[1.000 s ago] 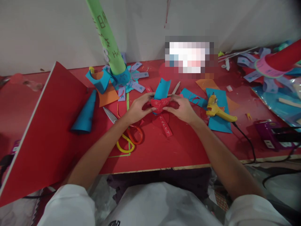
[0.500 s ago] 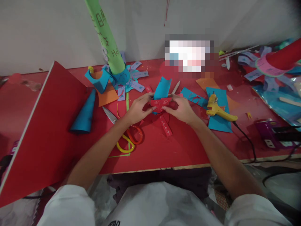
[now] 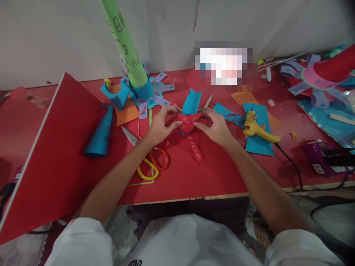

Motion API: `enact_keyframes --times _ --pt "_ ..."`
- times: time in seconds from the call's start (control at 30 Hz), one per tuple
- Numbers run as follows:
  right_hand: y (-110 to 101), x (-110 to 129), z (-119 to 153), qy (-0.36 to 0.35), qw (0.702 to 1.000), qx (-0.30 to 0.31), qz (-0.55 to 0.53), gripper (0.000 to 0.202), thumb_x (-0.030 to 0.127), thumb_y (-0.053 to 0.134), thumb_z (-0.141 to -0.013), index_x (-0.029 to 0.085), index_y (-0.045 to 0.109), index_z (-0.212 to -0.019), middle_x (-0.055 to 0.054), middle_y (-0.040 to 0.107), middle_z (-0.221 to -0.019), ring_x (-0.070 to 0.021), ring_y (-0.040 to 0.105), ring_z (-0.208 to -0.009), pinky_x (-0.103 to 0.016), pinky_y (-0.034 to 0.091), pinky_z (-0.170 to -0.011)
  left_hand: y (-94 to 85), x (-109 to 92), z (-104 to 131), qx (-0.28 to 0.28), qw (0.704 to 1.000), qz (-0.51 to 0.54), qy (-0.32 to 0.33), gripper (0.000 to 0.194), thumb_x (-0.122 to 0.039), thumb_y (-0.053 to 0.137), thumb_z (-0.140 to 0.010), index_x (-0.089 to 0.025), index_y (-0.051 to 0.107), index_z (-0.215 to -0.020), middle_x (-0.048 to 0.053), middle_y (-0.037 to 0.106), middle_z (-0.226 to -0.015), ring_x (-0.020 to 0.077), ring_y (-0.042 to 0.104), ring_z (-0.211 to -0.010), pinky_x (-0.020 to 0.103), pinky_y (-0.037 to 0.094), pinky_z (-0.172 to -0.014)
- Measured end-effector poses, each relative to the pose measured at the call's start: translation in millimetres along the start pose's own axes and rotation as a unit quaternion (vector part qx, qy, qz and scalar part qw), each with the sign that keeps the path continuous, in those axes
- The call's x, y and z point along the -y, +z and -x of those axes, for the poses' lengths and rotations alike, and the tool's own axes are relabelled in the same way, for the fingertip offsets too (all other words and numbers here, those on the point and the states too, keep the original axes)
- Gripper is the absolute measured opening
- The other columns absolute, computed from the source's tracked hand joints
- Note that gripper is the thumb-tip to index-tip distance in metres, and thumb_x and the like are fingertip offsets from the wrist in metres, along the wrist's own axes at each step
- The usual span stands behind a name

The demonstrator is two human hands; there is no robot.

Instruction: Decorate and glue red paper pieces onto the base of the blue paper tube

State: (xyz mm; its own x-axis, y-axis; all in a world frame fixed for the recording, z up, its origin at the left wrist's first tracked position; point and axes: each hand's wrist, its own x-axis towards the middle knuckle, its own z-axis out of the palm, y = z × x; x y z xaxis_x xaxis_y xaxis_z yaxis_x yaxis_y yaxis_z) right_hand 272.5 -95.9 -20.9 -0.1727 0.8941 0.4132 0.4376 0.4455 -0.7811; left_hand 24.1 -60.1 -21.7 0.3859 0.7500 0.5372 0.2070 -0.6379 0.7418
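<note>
Between my hands a red paper strip (image 3: 188, 122) with light handwriting curves around the lower part of a blue paper tube (image 3: 192, 102). My left hand (image 3: 163, 125) pinches the strip's left side, thumb in front and fingers behind. On the other side, my right hand (image 3: 213, 125) grips it the same way. Below the strip lies a red paper piece (image 3: 196, 148) with white marks. Scissors (image 3: 149, 159) with red and yellow handles rest beside my left forearm. A yellow glue gun (image 3: 257, 129) lies on blue paper (image 3: 259, 146) to the right.
A green paper column (image 3: 126, 46) stands at the back left near a blue cone (image 3: 100, 135). A large red board (image 3: 52, 155) leans at the left. A purple power strip (image 3: 314, 159) and cord sit at the right, below another red column (image 3: 338, 68).
The red strip has tilted or turned so more of its written face shows and it hangs lower in a curve. Both hands have shifted slightly, their thumbs a little higher.
</note>
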Motion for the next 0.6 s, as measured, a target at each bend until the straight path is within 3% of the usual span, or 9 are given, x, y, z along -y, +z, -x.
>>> enact_keyframes --times 0.13,0.33,0.6 --pt "2 -2 0 0.006 1.0 -0.009 0.005 0.039 0.067 0.069 -0.094 0.028 0.072 -0.101 -0.009 0.079 -0.105 -0.0313 0.075 -0.1 -0.053 0.062 -0.095 -2.1 2 -2 -0.001 0.999 -0.04 0.021 0.039 -0.056 0.072 -0.098 -0.02 0.066 -0.114 0.009 0.077 -0.112 0.0208 0.074 -0.105 0.037 0.06 -0.097" --pt "1 2 1 0.007 1.0 0.001 0.018 0.036 0.063 0.07 -0.095 0.026 0.07 -0.091 -0.007 0.079 -0.099 -0.0286 0.075 -0.096 -0.047 0.061 -0.091 -3.5 -3 -5 0.004 0.996 -0.056 0.076 0.028 -0.05 0.065 -0.104 -0.022 0.067 -0.103 0.01 0.076 -0.12 0.0224 0.073 -0.116 0.042 0.058 -0.105" --pt "2 15 1 -0.018 0.999 -0.023 -0.031 0.036 0.064 0.067 -0.097 0.029 0.069 -0.1 -0.006 0.08 -0.117 -0.0278 0.076 -0.109 -0.047 0.061 -0.099 -1.3 -14 -5 -0.004 1.0 0.008 0.029 0.035 -0.059 0.063 -0.103 -0.024 0.061 -0.1 0.011 0.073 -0.129 0.0249 0.07 -0.122 0.048 0.057 -0.11"
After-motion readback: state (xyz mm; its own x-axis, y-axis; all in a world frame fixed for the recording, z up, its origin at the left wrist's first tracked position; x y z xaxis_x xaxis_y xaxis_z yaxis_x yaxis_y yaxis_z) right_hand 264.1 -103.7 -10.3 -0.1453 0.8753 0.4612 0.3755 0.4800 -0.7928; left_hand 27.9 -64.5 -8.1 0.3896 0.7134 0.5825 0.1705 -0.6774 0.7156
